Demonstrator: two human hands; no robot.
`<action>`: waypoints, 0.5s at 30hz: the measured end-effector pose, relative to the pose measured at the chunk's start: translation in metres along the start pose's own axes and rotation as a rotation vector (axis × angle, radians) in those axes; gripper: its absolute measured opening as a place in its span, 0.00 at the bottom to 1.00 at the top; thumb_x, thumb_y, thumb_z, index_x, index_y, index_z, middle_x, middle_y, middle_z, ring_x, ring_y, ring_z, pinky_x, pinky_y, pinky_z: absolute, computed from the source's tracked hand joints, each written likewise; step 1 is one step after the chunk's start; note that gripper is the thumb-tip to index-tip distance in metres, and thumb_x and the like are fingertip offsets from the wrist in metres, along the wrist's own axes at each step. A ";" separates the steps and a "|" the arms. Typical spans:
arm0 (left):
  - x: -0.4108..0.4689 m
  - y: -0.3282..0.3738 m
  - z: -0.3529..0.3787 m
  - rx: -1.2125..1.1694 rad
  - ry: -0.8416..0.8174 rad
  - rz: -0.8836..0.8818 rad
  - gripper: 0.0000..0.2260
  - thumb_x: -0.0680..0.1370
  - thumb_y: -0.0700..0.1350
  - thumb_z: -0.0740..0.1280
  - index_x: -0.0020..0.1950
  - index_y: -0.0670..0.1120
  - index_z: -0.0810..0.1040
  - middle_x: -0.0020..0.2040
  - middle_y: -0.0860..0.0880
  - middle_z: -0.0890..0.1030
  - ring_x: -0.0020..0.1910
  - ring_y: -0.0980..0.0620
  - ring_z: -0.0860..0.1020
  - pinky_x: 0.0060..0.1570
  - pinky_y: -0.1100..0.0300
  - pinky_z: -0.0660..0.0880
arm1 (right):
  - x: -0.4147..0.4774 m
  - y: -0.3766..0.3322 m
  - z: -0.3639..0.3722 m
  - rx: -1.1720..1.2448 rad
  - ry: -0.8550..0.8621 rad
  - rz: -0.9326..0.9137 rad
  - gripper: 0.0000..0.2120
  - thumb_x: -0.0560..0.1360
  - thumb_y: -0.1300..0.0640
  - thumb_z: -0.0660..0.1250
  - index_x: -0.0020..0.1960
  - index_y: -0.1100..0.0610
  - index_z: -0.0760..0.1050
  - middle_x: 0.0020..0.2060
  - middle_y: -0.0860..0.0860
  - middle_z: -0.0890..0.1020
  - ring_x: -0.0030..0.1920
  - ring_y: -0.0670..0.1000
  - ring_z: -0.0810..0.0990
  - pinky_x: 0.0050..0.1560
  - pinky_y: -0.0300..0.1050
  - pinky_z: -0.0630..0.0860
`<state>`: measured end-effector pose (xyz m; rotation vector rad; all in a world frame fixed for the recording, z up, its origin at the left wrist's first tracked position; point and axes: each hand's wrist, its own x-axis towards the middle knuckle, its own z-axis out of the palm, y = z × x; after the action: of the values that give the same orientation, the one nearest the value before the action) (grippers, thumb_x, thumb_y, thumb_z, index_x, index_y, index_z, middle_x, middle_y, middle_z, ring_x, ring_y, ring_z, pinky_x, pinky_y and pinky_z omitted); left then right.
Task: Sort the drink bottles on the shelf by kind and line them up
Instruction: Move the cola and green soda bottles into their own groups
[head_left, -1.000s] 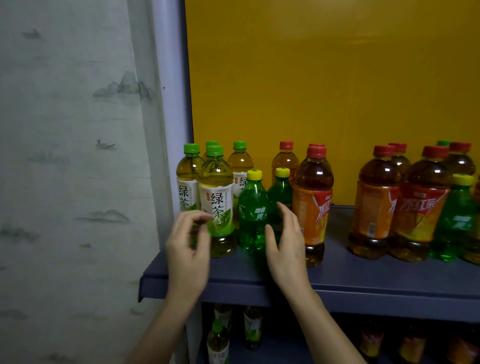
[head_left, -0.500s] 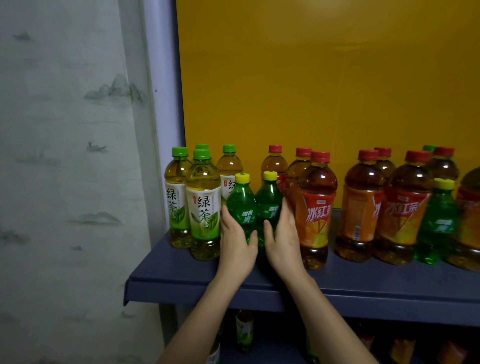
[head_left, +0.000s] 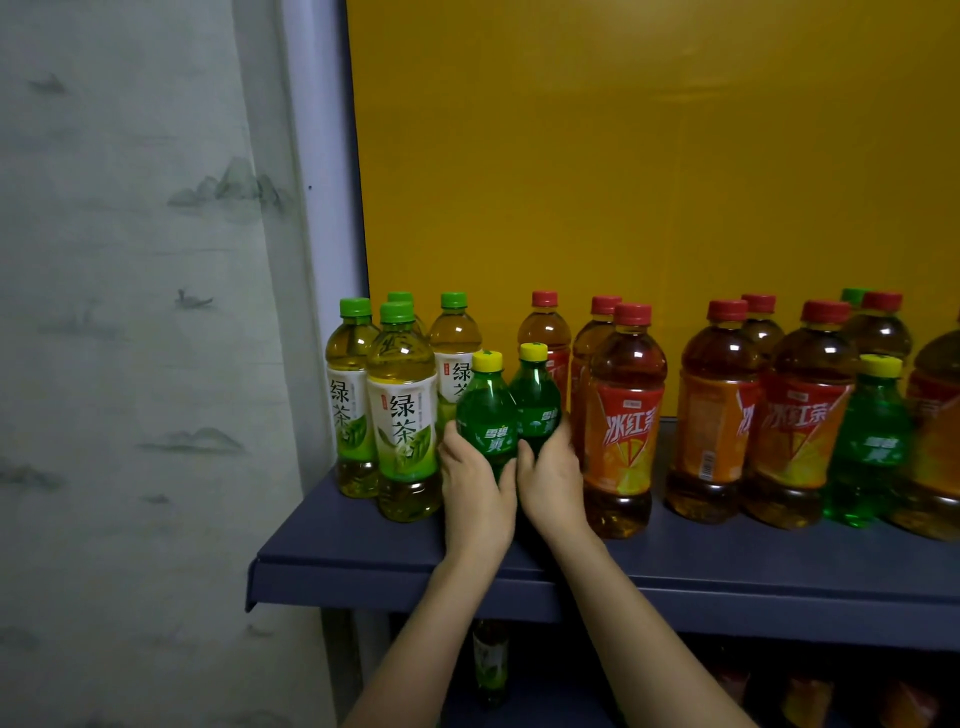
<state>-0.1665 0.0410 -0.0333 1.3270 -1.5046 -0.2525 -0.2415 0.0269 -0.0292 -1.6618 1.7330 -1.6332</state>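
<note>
Two small green soda bottles with yellow caps stand side by side on the blue shelf (head_left: 363, 551). My left hand (head_left: 475, 488) wraps the front one (head_left: 485, 410), and my right hand (head_left: 553, 480) wraps the one just behind and to the right (head_left: 535, 395). Left of them stand several green tea bottles (head_left: 402, 410) with green caps. To the right are several red-capped iced tea bottles (head_left: 623, 415). A third green soda bottle (head_left: 870, 441) stands among the iced teas at far right.
A yellow panel (head_left: 623, 156) backs the shelf. A pale upright post (head_left: 322, 208) and a printed curtain (head_left: 130, 312) are to the left. More bottles (head_left: 491, 660) stand on a darker lower shelf.
My left hand moved right from the green tea bottles to the front soda bottle. Both hands have closed around the two soda bottles. The view shifted slightly left and down.
</note>
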 end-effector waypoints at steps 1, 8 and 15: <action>-0.001 0.000 -0.002 0.003 -0.008 0.001 0.33 0.75 0.44 0.67 0.72 0.36 0.53 0.68 0.38 0.65 0.67 0.42 0.68 0.65 0.53 0.68 | 0.000 0.001 0.000 0.039 -0.024 0.018 0.28 0.76 0.62 0.61 0.73 0.59 0.54 0.67 0.58 0.69 0.67 0.56 0.69 0.66 0.46 0.65; -0.019 0.000 -0.018 -0.025 -0.009 0.026 0.34 0.73 0.45 0.70 0.72 0.37 0.55 0.69 0.40 0.65 0.69 0.45 0.65 0.67 0.55 0.65 | 0.004 0.003 -0.002 0.131 -0.161 0.153 0.28 0.76 0.62 0.64 0.71 0.60 0.55 0.67 0.58 0.70 0.67 0.56 0.70 0.66 0.48 0.66; -0.038 -0.013 -0.053 -0.141 -0.007 0.066 0.34 0.69 0.48 0.74 0.69 0.43 0.63 0.64 0.47 0.69 0.64 0.51 0.69 0.61 0.61 0.66 | -0.001 -0.002 -0.002 0.010 -0.210 0.119 0.34 0.71 0.57 0.70 0.70 0.62 0.56 0.67 0.59 0.67 0.68 0.56 0.66 0.66 0.49 0.65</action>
<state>-0.1238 0.0917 -0.0420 1.1638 -1.5056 -0.3150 -0.2415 0.0287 -0.0276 -1.6269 1.6820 -1.3611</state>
